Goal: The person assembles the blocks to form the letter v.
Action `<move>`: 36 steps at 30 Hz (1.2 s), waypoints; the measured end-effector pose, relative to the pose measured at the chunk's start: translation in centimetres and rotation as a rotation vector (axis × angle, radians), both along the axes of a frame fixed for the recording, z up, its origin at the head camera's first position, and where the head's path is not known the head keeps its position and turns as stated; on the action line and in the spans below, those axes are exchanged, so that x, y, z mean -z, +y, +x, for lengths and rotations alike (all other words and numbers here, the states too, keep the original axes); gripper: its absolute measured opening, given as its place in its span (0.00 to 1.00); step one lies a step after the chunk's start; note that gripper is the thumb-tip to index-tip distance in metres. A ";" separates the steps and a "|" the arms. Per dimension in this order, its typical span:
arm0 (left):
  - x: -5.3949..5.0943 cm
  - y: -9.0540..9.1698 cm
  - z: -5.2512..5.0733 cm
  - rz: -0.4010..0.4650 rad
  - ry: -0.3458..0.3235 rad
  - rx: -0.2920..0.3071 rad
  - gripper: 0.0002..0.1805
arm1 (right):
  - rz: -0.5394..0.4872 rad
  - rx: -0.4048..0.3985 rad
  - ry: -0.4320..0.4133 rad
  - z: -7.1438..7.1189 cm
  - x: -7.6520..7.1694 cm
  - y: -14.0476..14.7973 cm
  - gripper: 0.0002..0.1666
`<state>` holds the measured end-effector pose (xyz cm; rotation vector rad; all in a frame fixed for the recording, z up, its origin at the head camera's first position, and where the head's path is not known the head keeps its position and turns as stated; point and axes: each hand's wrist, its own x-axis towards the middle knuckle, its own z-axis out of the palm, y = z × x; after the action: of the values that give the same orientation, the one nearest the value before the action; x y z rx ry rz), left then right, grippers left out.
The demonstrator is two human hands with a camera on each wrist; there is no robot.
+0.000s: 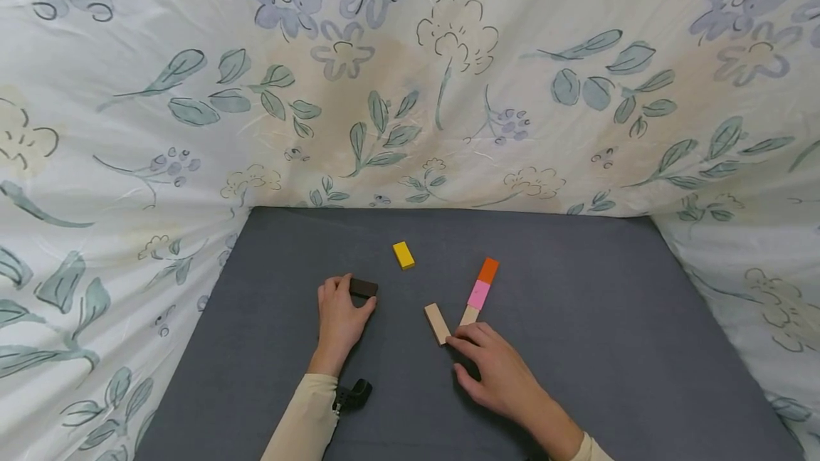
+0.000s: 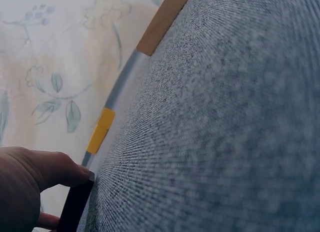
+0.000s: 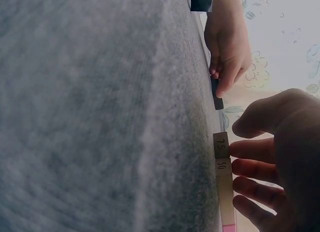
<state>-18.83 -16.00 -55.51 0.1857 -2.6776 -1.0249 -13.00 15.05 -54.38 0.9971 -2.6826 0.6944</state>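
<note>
Thumb and fingers of my left hand (image 1: 339,315) pinch a dark brown block (image 1: 363,288) lying on the grey cloth. The left wrist view shows the thumb at the end of this block (image 2: 76,207). My right hand (image 1: 493,372) rests its fingertips against plain wooden blocks, thumb held apart from them. One wooden block (image 1: 438,324) lies slanted by the index finger. Another wooden block (image 1: 470,315), partly hidden by the fingers, continues in line into a pink block (image 1: 478,294) and an orange block (image 1: 488,270). Printed numbers show on the wooden ends (image 3: 220,145) in the right wrist view.
A yellow block (image 1: 403,255) lies apart, farther back between the hands. Grey cloth (image 1: 576,304) covers the table. Flowered fabric (image 1: 384,126) hangs behind it and along both sides. A black strap device (image 1: 354,395) sits at the left wrist.
</note>
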 end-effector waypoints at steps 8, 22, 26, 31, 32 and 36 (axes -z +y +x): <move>-0.2 -0.1 0.1 0.030 -0.009 -0.007 0.39 | -0.019 0.004 -0.034 0.2 0.0 0.0 0.24; -0.3 0.0 0.0 0.034 -0.040 0.041 0.38 | -0.030 0.021 -0.046 0.2 0.1 0.0 0.23; -0.4 0.1 -0.1 0.031 -0.053 0.064 0.37 | -0.030 0.018 -0.044 0.2 0.0 -0.1 0.23; -0.5 0.3 -0.1 0.044 -0.065 0.099 0.37 | -0.031 0.018 -0.054 0.1 0.1 0.0 0.23; -0.5 0.3 -0.1 0.046 -0.065 0.106 0.37 | -0.033 0.020 -0.058 0.1 0.1 0.0 0.23; -0.6 0.4 0.0 0.047 -0.069 0.121 0.37 | -0.037 0.026 -0.067 0.0 0.3 0.0 0.23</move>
<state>-18.88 -15.64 -54.89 0.0699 -2.7570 -1.1380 -12.99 15.02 -54.63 0.9447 -2.7236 0.7827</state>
